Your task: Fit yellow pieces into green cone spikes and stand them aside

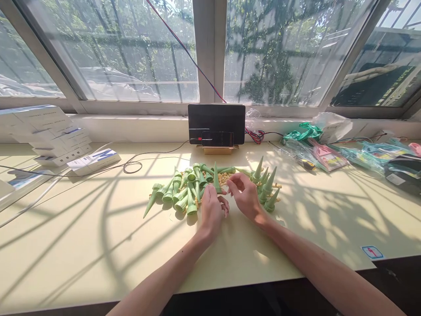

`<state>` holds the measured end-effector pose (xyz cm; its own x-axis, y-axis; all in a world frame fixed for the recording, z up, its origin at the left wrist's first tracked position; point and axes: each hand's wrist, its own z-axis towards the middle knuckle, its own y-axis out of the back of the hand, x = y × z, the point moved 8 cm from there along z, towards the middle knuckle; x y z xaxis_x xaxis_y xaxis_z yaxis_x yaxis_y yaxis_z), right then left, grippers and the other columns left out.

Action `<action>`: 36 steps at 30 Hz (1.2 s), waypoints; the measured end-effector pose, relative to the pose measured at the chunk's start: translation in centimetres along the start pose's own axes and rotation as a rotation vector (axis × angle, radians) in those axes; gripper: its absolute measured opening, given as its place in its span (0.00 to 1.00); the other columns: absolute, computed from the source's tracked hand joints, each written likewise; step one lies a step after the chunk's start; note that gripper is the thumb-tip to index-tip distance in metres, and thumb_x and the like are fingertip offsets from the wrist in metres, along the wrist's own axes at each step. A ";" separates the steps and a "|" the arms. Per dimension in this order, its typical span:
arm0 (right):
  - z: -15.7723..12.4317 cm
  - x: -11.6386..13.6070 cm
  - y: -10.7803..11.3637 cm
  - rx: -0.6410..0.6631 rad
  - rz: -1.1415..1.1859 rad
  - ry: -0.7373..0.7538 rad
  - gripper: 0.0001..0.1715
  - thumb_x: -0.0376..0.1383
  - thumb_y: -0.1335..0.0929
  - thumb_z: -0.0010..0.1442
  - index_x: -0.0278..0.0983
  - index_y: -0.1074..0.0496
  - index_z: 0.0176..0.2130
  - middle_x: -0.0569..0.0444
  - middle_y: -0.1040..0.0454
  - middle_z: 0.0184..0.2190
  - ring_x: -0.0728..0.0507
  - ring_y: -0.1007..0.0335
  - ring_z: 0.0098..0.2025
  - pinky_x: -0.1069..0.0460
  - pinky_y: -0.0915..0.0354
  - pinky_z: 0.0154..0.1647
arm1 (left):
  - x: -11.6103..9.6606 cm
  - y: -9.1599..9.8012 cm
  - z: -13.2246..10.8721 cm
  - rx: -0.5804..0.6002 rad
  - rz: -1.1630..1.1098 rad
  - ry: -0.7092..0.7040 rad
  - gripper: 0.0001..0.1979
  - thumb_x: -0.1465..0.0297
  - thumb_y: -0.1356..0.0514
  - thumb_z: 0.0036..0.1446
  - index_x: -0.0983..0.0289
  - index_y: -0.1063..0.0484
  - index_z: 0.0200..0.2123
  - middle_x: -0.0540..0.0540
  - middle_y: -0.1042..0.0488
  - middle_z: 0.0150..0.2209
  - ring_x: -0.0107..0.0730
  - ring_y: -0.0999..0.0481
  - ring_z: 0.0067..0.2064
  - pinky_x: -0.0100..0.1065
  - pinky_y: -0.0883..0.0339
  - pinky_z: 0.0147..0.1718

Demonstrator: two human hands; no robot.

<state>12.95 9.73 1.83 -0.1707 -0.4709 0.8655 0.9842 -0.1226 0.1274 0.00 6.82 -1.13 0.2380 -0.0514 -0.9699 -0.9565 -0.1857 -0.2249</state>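
My left hand (211, 210) is closed around the wide base of a green plastic watering spike (216, 177), whose tip points up. Close on its right, my right hand (246, 195) has thumb and fingers pinched together; whatever lies between them is too small to make out. Behind both hands is a heap of small yellow pieces (224, 179). Many green spikes (179, 192) lie in a loose pile left of my left hand. Beyond my right wrist, several more spikes (268, 186) stand tip up with yellow parts sticking out at their bases.
A black tablet (216, 120) leans at the back with a phone (217, 139) before it. White boxes (52, 131) are stacked at the left, with cables (133, 166) across the table. Plastic bags (329, 153) and a black object (404, 173) lie at the right.
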 end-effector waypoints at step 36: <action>-0.3 0.4 0.2 0.026 -0.082 -0.044 0.16 0.49 0.33 0.67 0.40 0.30 0.36 0.52 0.24 0.29 0.42 0.25 0.30 0.47 0.29 0.33 | 0.0 -0.7 -0.2 0.058 -0.136 0.045 0.10 0.65 0.50 0.71 0.61 0.36 0.36 0.53 0.29 0.37 0.23 0.33 0.20 0.28 0.43 0.15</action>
<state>13.03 9.27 2.08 -0.2494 -0.4214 0.8719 0.9679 -0.1365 0.2109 0.71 6.74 -0.93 0.3720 -0.0736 -0.9253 -0.9228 -0.1368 -0.3601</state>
